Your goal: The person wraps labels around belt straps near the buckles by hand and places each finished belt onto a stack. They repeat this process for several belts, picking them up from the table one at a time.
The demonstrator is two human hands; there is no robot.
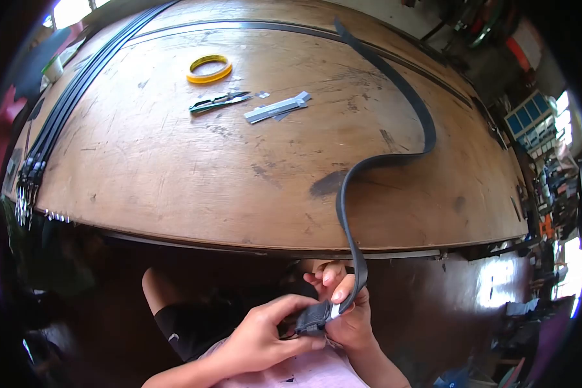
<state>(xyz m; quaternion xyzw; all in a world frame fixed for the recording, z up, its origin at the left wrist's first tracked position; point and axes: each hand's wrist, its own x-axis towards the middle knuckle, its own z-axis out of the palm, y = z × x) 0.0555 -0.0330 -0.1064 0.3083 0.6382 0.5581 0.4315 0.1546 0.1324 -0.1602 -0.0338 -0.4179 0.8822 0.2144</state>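
A long black belt (394, 156) runs in curves across the wooden table, over its front edge and down to my lap. My left hand (265, 333) is closed around the thick folded black end, thumb above and fingers below. My right hand (352, 317) pinches the belt just beside that end, where a small white strip (334, 311) shows. Whether a buckle sits inside the fold is hidden by my fingers.
On the wooden table (174, 174) lie a yellow tape roll (209, 69), small thread snips (220, 101) and several pale strips (278, 108). A bundle of black belts (64, 103) with shiny metal ends lines the left side. Another dark strap (252, 26) crosses the back.
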